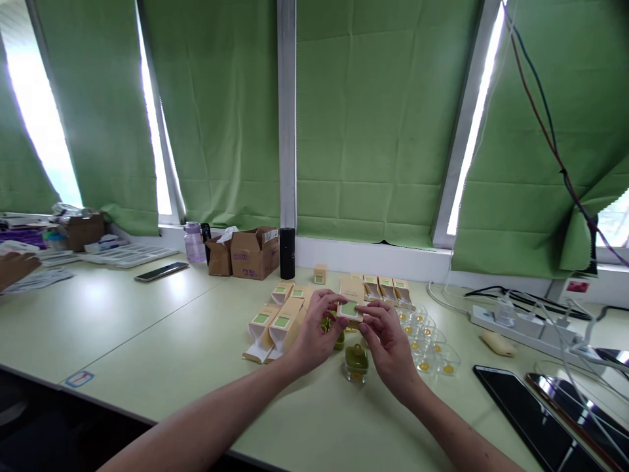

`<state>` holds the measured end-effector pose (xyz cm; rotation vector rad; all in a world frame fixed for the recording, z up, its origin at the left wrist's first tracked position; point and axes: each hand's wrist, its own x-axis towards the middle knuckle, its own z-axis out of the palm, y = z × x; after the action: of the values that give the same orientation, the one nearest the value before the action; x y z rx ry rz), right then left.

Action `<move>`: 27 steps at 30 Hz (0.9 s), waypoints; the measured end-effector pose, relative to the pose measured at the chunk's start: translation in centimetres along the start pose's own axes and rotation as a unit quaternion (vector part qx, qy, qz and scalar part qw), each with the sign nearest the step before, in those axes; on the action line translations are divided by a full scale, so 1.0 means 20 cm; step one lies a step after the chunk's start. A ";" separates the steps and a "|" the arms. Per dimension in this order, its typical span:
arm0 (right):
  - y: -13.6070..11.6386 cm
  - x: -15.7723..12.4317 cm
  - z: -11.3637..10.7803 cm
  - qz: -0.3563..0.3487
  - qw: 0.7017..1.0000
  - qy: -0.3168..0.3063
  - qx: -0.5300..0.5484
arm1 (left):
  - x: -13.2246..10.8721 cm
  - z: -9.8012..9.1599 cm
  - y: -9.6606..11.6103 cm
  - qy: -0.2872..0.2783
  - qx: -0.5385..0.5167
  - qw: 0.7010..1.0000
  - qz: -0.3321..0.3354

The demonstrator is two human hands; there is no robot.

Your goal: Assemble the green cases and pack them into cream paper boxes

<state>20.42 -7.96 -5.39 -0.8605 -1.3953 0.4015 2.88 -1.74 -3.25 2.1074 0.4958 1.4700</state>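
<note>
Cardboard carton point(350, 298), one: left hand point(314, 333), right hand point(390, 344)

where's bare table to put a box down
Widest bare patch: left of the flat cartons, toward the black phone. Also the near edge below the green bottle. Crowded right: clear cups, power strip, tablets. The left hand and right hand hold a tan box.

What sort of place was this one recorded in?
Likely a small packing bench in an office-like room: the left hand and right hand hold a small tan carton above a long table lined with matching cartons and clear cups, with green blinds drawn behind.
</note>
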 end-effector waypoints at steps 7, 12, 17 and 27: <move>0.00 0.00 -0.02 -0.005 0.999 -0.023 -0.024 | -0.01 -0.01 0.05 -0.018 0.051 0.998 0.024; -0.03 -0.02 -0.02 -0.029 0.995 -0.048 -0.086 | -0.01 -0.02 0.03 -0.010 0.071 0.997 0.043; -0.04 -0.03 -0.03 -0.060 0.991 -0.047 -0.109 | 0.00 -0.02 0.03 0.017 0.082 0.996 0.037; -0.11 -0.03 -0.03 -0.149 0.978 -0.072 -0.129 | 0.01 -0.03 -0.03 0.055 0.041 0.995 -0.069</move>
<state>20.40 -9.97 -4.24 -0.8242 -1.7084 0.0535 2.37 -1.12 -3.26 2.0171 0.7401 1.5147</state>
